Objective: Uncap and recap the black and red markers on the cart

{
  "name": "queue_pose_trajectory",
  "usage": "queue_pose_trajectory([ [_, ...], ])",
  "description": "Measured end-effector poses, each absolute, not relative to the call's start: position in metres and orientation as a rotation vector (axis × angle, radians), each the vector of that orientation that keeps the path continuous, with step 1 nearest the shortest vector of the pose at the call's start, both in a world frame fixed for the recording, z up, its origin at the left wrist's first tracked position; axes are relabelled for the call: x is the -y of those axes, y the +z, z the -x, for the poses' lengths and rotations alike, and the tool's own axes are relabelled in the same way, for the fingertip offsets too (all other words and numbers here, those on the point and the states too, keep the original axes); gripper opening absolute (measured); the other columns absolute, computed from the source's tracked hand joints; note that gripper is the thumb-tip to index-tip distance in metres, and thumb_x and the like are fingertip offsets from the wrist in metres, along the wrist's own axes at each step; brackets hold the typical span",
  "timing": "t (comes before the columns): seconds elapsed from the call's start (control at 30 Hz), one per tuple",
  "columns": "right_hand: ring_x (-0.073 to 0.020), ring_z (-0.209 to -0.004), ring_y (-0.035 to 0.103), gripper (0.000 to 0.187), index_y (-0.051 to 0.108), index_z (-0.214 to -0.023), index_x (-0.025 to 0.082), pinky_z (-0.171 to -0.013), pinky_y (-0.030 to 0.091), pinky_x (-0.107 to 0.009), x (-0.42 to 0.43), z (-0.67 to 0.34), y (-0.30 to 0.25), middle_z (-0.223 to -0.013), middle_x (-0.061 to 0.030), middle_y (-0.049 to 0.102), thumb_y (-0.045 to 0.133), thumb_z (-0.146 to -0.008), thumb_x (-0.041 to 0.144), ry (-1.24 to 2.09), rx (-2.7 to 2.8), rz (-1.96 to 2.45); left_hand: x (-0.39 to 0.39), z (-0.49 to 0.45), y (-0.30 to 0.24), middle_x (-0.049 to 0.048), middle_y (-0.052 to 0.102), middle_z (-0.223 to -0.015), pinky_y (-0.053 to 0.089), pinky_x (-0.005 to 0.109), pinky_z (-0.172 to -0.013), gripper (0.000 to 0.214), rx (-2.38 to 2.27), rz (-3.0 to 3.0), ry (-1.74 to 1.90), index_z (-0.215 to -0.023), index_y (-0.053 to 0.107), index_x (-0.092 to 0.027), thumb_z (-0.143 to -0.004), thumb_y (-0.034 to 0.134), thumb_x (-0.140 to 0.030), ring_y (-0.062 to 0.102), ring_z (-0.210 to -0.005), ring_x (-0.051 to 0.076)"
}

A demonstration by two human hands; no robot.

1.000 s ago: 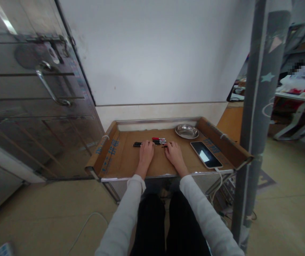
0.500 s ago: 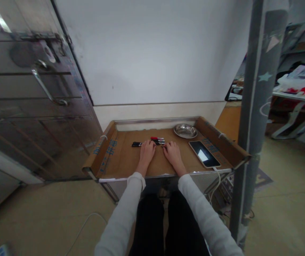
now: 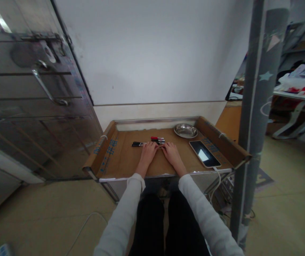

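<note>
Head view: at the centre of the frame, both hands lie palm-down on the cardboard-lined tabletop, close together. The left hand stretches its fingers toward two black markers lying to its upper left. The right hand reaches a red marker and the dark pens beside it. The fingertips seem to touch the pens, but they are too small to tell whether they pinch any. A metal bowl sits at the upper right of the tabletop. A phone lies right of the hands, its white cable hanging over the edge.
</note>
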State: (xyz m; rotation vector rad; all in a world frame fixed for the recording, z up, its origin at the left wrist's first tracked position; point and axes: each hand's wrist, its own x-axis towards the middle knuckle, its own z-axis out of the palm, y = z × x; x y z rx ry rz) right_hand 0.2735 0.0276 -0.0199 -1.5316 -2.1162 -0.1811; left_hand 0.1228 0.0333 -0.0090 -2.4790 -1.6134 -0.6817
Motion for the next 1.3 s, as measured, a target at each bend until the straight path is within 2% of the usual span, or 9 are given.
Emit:
queue_pose_trajectory([
  [0.27,-0.0210,-0.093,0.053,0.020,0.059,-0.096,0.017,-0.085,0.042,-0.034,-0.030,-0.277,-0.022,-0.098,-0.0089,0.062,0.040,-0.091,0.018,0.037,2.074,1.248,-0.034,-0.123,-0.008,0.0029,0.064,-0.101,0.038,0.032,-0.090,0.014,1.507,2.622,-0.915,-0.101,0.053,-0.020,-0.091,0.045,-0.026,0.054,-0.098,0.018],
  [0.5,-0.0222,-0.092,0.052,0.022,0.061,-0.098,0.015,-0.083,0.041,-0.033,-0.024,-0.279,-0.018,-0.095,-0.0112,0.061,0.039,-0.090,0.017,-0.107,1.876,1.541,-0.034,-0.125,-0.011,0.0070,0.057,-0.124,0.034,0.037,-0.097,0.032,1.569,2.544,-0.897,-0.123,0.047,-0.019,-0.091,0.043,-0.026,0.048,-0.116,0.021],
  [0.7,-0.0217,-0.092,0.051,0.020,0.060,-0.095,0.014,-0.079,0.039,-0.030,-0.021,-0.281,-0.021,-0.097,-0.0121,0.060,0.040,-0.090,0.015,-0.129,1.754,1.755,-0.034,-0.124,-0.012,0.0066,0.061,-0.111,0.035,0.040,-0.093,0.028,1.587,2.528,-0.748,-0.110,0.057,-0.021,-0.088,0.050,-0.037,0.049,-0.108,0.024],
  [0.8,-0.0221,-0.092,0.052,0.019,0.060,-0.094,0.014,-0.080,0.039,-0.030,-0.020,-0.280,-0.021,-0.097,-0.0122,0.061,0.041,-0.089,0.016,-0.136,1.830,1.752,-0.034,-0.123,-0.012,0.0053,0.060,-0.106,0.035,0.039,-0.094,0.022,1.577,2.561,-0.729,-0.102,0.060,-0.021,-0.090,0.047,-0.035,0.050,-0.105,0.022],
  [0.97,-0.0225,-0.094,0.055,0.020,0.058,-0.097,0.015,-0.083,0.041,-0.032,-0.022,-0.277,-0.019,-0.097,-0.0119,0.063,0.040,-0.089,0.018,-0.054,1.922,1.601,-0.035,-0.122,-0.011,0.0047,0.059,-0.106,0.037,0.036,-0.095,0.020,1.523,2.614,-0.827,-0.103,0.058,-0.020,-0.092,0.044,-0.030,0.053,-0.104,0.019],
  [1.07,-0.0214,-0.098,0.058,0.027,0.053,-0.110,0.016,-0.087,0.044,-0.034,-0.022,-0.276,-0.017,-0.105,-0.0114,0.063,0.037,-0.089,0.017,0.136,1.957,1.380,-0.035,-0.122,-0.010,0.0045,0.058,-0.106,0.039,0.033,-0.094,0.019,1.487,2.647,-0.943,-0.104,0.057,-0.020,-0.092,0.044,-0.027,0.054,-0.103,0.017],
  [1.17,-0.0186,-0.111,0.056,0.046,0.035,-0.132,0.020,-0.092,0.044,-0.034,-0.018,-0.275,-0.015,-0.123,-0.0100,0.057,0.038,-0.087,0.017,0.299,1.986,1.175,-0.030,-0.121,-0.006,0.0046,0.059,-0.104,0.041,0.032,-0.092,0.018,1.523,2.621,-0.997,-0.102,0.057,-0.020,-0.092,0.043,-0.025,0.055,-0.101,0.017],
  [1.23,-0.0176,-0.119,0.051,0.053,0.027,-0.138,0.021,-0.095,0.042,-0.034,-0.015,-0.274,-0.013,-0.130,-0.0094,0.053,0.039,-0.086,0.018,0.304,2.011,1.132,-0.023,-0.119,-0.003,0.0049,0.060,-0.104,0.041,0.033,-0.091,0.019,1.572,2.546,-0.993,-0.103,0.057,-0.020,-0.092,0.043,-0.025,0.055,-0.100,0.017],
  [1.3,-0.0178,-0.122,0.048,0.053,0.028,-0.139,0.020,-0.097,0.041,-0.034,-0.015,-0.274,-0.012,-0.132,-0.0099,0.051,0.038,-0.087,0.018,0.242,2.020,1.153,-0.015,-0.113,-0.002,0.0058,0.060,-0.103,0.041,0.035,-0.089,0.020,1.676,2.405,-0.965,-0.105,0.058,-0.020,-0.091,0.044,-0.026,0.054,-0.100,0.020],
])
